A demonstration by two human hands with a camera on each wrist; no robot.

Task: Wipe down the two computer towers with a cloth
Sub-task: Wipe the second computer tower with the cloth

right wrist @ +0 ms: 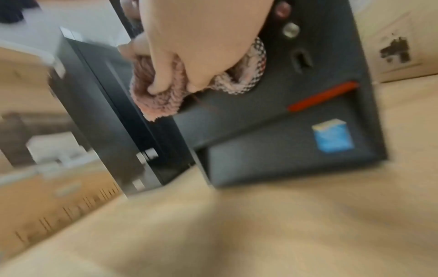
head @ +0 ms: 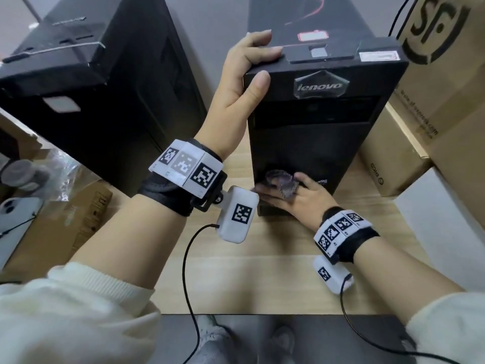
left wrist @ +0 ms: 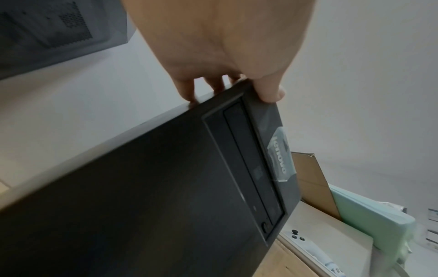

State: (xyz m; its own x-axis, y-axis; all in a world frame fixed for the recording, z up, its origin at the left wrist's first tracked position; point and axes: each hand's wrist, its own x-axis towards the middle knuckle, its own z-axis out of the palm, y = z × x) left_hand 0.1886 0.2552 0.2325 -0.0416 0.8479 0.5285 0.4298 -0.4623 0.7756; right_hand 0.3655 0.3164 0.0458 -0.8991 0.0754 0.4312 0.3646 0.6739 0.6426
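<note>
Two black towers stand on the wooden table. The Lenovo tower [head: 322,122] is in the middle, its front facing me. My left hand [head: 249,72] grips its top left front corner, fingers over the top, thumb [left wrist: 270,90] on the front panel [left wrist: 166,187]. Low on that front, my right hand [head: 294,198] holds a bunched pink cloth [head: 282,183] against the panel. In the blurred right wrist view the fingers [right wrist: 163,78] curl round the cloth [right wrist: 161,101], beside the front ports and above a red stripe [right wrist: 324,95]. The second tower [head: 86,82] stands to the left, untouched.
Cardboard boxes [head: 441,82] crowd the right of the Lenovo tower. More boxes [head: 65,227], plastic wrap and a phone [head: 15,214] lie at the left. The wooden table [head: 262,279] shows bare in front, with wrist-camera cables trailing over its near edge.
</note>
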